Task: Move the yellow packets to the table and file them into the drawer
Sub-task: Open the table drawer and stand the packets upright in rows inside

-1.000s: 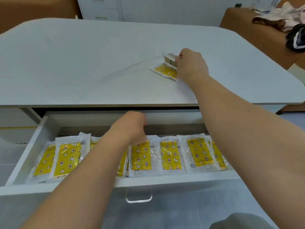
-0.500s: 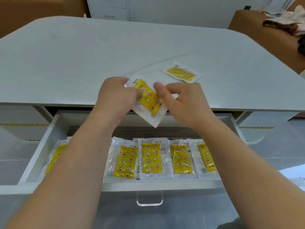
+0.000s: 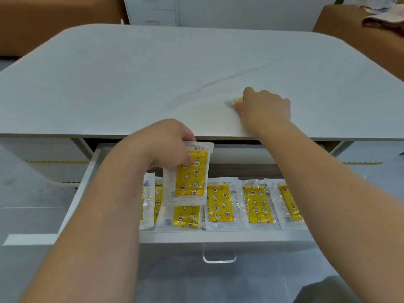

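Nearest, under the white front of the drawer [image 3: 218, 236], hung a clear, squared loop handle [image 3: 219, 258]. Inside the drawer lay filed packets [image 3: 220, 204] in an overlapping row: flat rectangles of crinkled clear plastic around glossy yellow cores printed with stars and moons. Just above that row the left hand [image 3: 166, 144] gripped a packet [image 3: 193, 178] of the same kind near its top left, thumb on its face, so that it hung upright over the drawer's middle. Beyond the drawer spread the table [image 3: 131, 84], a smooth, matte, pale-grey slab with rounded corners and one faint vein. On it, past the drawer's right half, the right hand [image 3: 265, 108] lay knuckles up, fingers curled down onto a second packet [image 3: 237, 101], hiding all but a yellow corner and a clear edge. Half a second earlier both hands had pinched the first packet together above the drawer's back edge while the second lay uncovered; now the left held it alone and lower. Far behind the drawer stood a white cabinet [image 3: 153, 9] and a brown sofa [image 3: 54, 22].
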`<move>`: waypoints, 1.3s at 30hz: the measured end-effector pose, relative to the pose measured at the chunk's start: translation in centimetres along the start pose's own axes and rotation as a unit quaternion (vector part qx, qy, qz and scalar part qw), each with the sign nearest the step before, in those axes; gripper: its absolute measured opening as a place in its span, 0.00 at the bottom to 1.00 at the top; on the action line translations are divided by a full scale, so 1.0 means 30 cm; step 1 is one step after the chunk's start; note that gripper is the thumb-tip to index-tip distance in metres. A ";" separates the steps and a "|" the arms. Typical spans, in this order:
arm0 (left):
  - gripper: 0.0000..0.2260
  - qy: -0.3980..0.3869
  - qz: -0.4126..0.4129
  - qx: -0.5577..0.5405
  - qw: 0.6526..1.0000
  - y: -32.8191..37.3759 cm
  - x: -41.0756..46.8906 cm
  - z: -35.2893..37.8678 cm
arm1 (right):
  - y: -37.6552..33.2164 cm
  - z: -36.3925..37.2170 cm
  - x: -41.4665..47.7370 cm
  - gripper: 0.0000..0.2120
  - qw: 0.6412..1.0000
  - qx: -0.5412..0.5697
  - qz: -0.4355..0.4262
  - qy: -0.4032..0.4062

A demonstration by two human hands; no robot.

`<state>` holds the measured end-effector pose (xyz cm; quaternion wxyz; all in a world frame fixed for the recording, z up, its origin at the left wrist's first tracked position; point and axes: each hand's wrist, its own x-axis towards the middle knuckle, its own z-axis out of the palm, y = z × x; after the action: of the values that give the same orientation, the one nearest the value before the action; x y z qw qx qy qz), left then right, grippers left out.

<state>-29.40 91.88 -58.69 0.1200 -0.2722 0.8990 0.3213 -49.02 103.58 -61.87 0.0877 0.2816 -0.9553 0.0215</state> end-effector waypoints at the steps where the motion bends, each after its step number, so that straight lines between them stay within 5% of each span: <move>1: 0.08 -0.005 -0.007 0.012 1.000 -0.008 0.002 -0.003 | -0.007 -0.010 -0.006 0.14 1.000 -0.004 -0.014 0.012; 9: 0.14 -0.064 -0.057 0.111 0.990 -0.082 0.045 0.030 | -0.015 -0.086 -0.126 0.13 0.994 0.091 0.021 0.052; 12: 0.12 -0.090 -0.061 0.149 0.983 -0.102 0.068 0.051 | -0.018 -0.106 -0.236 0.23 0.977 0.207 0.021 -0.051; 16: 0.09 -0.105 -0.052 0.165 0.979 -0.107 0.096 0.068 | -0.018 -0.095 -0.349 0.21 0.965 0.162 -0.029 -0.203; 22: 0.13 -0.118 -0.054 0.187 0.974 -0.101 0.114 0.086 | -0.017 -0.046 -0.370 0.05 0.979 0.051 0.003 -0.196; 26: 0.13 -0.117 -0.059 0.199 0.971 -0.100 0.114 0.103 | -0.043 0.021 -0.375 0.05 0.955 0.040 0.046 -0.290; 29: 0.15 -0.101 -0.074 0.224 0.967 -0.112 0.117 0.114 | -0.082 0.048 -0.378 0.16 0.923 0.080 0.043 -0.375; 31: 0.17 -0.085 -0.087 0.234 0.965 -0.124 0.127 0.120 | -0.094 0.055 -0.378 0.20 0.911 0.108 0.047 -0.395; 35: 0.19 -0.059 -0.107 0.211 0.970 -0.132 0.144 0.138 | -0.092 0.065 -0.365 0.07 0.898 0.138 0.053 -0.414; 39: 0.20 -0.062 -0.108 0.213 0.969 -0.121 0.143 0.160 | -0.075 0.080 -0.348 0.18 0.898 0.145 0.065 -0.411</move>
<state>-30.68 90.85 -65.90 0.2652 -0.3155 0.9027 0.1239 -39.54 107.04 -66.12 -0.3559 0.2119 -0.9089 0.0479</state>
